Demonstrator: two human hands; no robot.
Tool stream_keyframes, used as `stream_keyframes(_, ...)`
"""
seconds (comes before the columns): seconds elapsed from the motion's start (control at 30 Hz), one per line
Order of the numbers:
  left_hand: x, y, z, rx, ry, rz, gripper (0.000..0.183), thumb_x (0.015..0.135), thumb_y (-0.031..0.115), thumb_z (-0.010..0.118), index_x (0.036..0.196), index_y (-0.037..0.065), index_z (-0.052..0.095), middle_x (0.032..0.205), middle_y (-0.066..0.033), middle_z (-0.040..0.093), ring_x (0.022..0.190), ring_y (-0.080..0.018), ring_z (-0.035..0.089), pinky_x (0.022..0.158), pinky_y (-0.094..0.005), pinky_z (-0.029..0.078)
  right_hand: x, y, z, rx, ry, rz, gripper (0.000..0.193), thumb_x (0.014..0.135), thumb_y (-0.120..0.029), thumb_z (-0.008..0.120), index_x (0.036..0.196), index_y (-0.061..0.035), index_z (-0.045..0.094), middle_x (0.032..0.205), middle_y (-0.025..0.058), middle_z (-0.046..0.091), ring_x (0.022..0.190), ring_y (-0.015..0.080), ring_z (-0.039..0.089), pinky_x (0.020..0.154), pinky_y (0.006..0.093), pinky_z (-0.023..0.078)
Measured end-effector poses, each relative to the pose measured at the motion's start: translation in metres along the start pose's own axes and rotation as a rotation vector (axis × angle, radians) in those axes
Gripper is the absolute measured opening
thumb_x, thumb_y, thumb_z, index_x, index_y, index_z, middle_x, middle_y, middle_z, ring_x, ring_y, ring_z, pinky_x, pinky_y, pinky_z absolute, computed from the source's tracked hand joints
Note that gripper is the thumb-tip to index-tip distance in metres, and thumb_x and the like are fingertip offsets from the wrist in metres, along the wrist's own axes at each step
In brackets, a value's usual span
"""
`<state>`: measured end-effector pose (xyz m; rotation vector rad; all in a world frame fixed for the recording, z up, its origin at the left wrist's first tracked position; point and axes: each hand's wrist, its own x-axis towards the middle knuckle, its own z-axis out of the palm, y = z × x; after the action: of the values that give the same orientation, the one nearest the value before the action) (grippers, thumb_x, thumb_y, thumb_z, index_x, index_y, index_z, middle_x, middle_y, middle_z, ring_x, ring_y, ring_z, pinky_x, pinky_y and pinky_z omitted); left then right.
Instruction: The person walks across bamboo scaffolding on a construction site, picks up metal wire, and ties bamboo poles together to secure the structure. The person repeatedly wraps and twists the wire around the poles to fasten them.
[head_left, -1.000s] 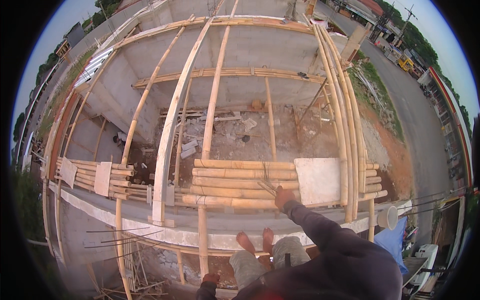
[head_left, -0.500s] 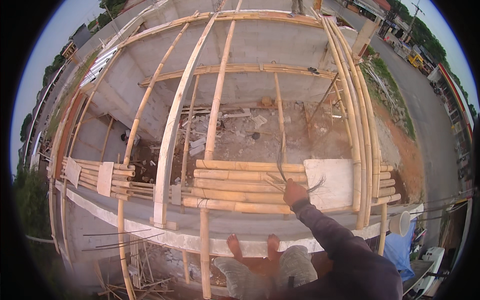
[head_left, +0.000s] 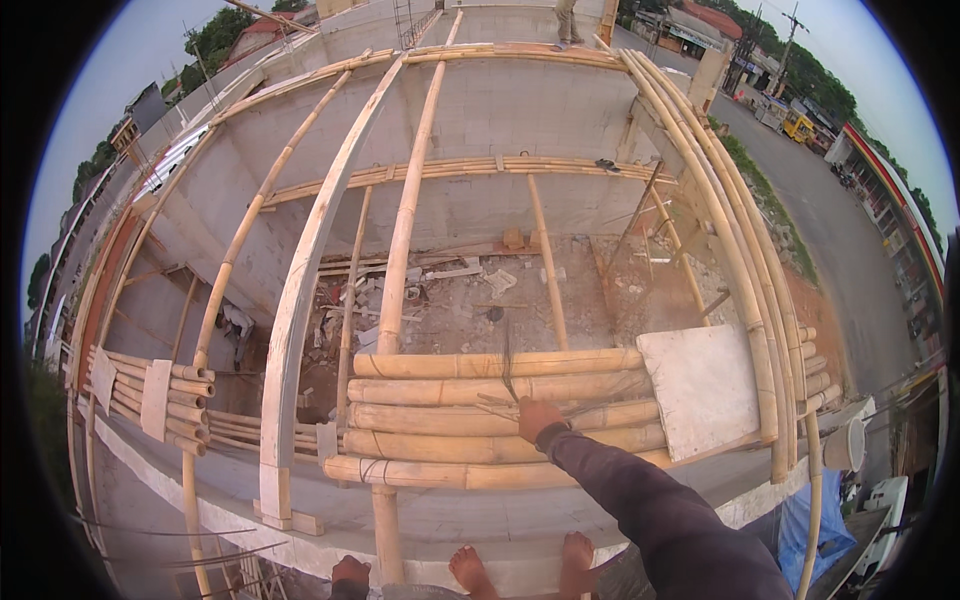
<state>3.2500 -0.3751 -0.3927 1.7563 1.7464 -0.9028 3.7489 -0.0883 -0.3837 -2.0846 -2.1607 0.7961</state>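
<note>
My right hand [head_left: 538,418] is closed around a bundle of thin dark wires [head_left: 507,365] that sticks up past the fingers. Thin light sticks [head_left: 497,403] show beside the fist; whether I grip them too is unclear. The hand is over several bamboo poles [head_left: 440,447] laid side by side. A pale board [head_left: 700,385] rests at their right end. Low in the picture, my left hand [head_left: 350,570] looks curled beside an upright bamboo post [head_left: 386,525]; anything inside it is hidden.
My bare feet [head_left: 470,570] stand on a concrete ledge [head_left: 510,548]. Long bamboo poles [head_left: 410,205] and a squared timber [head_left: 305,265] span a deep drop onto rubble [head_left: 480,285]. One person [head_left: 238,325] bends below; another [head_left: 566,22] stands at the far wall. A bucket [head_left: 843,445] is at right.
My right hand has shifted left along the bamboo poles with the wires. My left hand has come into view at the bottom. The view has tilted up, showing more beyond the far wall.
</note>
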Motion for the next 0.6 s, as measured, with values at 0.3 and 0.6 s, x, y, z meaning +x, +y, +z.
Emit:
stream_keyframes(0.3,0.167,0.025,0.064,-0.675,0.525,-0.434,0.093,0.070,0.042,0.075,0.138,-0.003,0.031,0.122,-0.0272,0.052,0.116,-0.0366,0.050,0.099,-0.0396,0.041,0.004,0.034,0.109,-0.054,-0.071,-0.182,0.021,0.080,-0.011,0.049,0.094,0.0052,0.047,0.078,0.0263,0.063,0.074,0.0418,0.064,0.065,0.0492,0.050)
stream_keyframes(0.6,0.206,0.062,0.085,-0.953,0.562,-0.344,0.086,0.055,0.028,0.084,0.122,-0.001,0.037,0.115,-0.0246,0.053,0.106,-0.0403,0.054,0.088,-0.0449,0.045,0.005,0.045,0.129,-0.086,0.088,-0.323,0.019,0.076,-0.009,0.053,0.090,0.0024,0.046,0.073,0.0234,0.061,0.070,0.0391,0.063,0.062,0.0452,0.050)
